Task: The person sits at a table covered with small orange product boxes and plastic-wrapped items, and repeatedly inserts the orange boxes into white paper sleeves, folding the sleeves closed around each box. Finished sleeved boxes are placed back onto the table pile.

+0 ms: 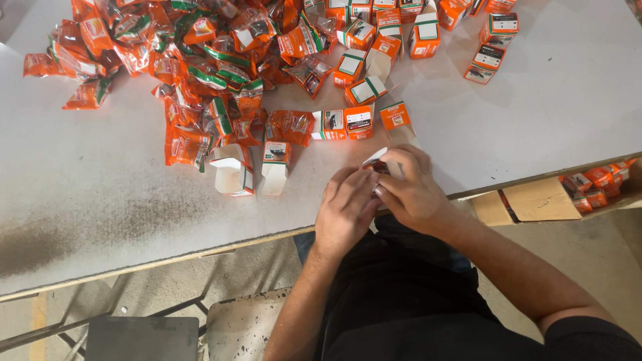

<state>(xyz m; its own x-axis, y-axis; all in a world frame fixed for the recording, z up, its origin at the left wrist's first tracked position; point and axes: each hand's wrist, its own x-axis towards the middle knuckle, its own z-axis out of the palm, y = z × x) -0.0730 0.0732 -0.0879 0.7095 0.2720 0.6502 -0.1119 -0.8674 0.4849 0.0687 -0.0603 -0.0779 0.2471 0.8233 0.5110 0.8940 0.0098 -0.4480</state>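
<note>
The counter (100, 200) is a white sheet, smudged dark grey along its near left part, with a thin pale edge running toward the person. Below it lies a bare concrete floor (588, 261), where a metal frame (60, 327) and two worn stool seats (241, 324) stand at the lower left.

Across the far side of the counter spreads a big heap of orange packets (187, 67) (shiny wrappers with green and white bands), thickest at the upper left. To its right lie scattered small boxes (428, 33) in orange, white and green, some shut, some with flaps open. Two open boxes (254, 170) lie on their sides just left of the hands, and a flat orange box (396, 117) lies just beyond them. At the right, below the counter's edge, a brown cardboard carton (535, 200) holds more orange boxes (595, 180).

The left hand (344, 210) and the right hand (408, 190) are together at the near edge of the counter, fingers curled around one small box (378, 160). The box sits between them, mostly hidden; only its white flap and a bit of dark print show above the fingertips. Both hands are closed on it, the right covering it from above and the left pressing in from the side. Nothing lies between the hands and the nearest boxes.
</note>
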